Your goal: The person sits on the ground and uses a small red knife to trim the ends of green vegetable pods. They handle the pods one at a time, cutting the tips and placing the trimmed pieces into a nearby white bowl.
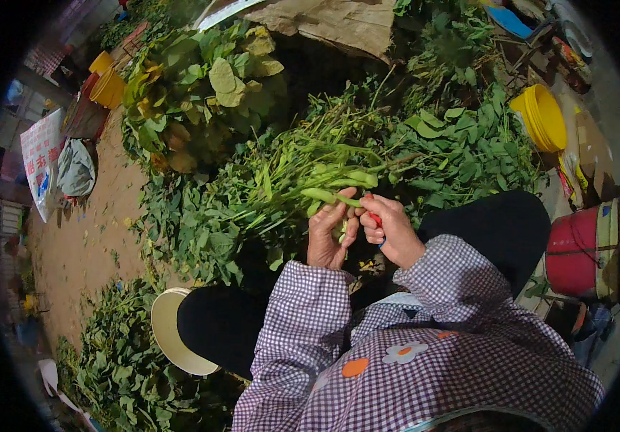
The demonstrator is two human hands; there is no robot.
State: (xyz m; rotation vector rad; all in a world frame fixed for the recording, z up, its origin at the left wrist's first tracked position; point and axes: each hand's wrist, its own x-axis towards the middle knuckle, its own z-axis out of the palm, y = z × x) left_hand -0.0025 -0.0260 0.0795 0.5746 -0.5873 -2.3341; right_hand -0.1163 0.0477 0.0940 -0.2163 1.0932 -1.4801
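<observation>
My left hand (330, 232) holds several green bean pods, one of them (349, 201) stretched between the fingertips of both hands. My right hand (391, 227) grips a small tool with a red handle (376, 217); its working end is hidden by the fingers, and a bit of blue shows under the palm. Just beyond the fingers lie plump green pods (362, 177) on cut, leafy bean stalks (288, 162), heaped before my knees. Pale pods or beans show within the left palm.
A white bucket (167, 324) stands by my left knee. At the right are a yellow bucket (546, 119) and a red bucket (572, 248). More leafy plants (126, 345) lie at lower left. Beyond are yellow buckets (108, 89), a printed sack (40, 156) and brown sacking (337, 24).
</observation>
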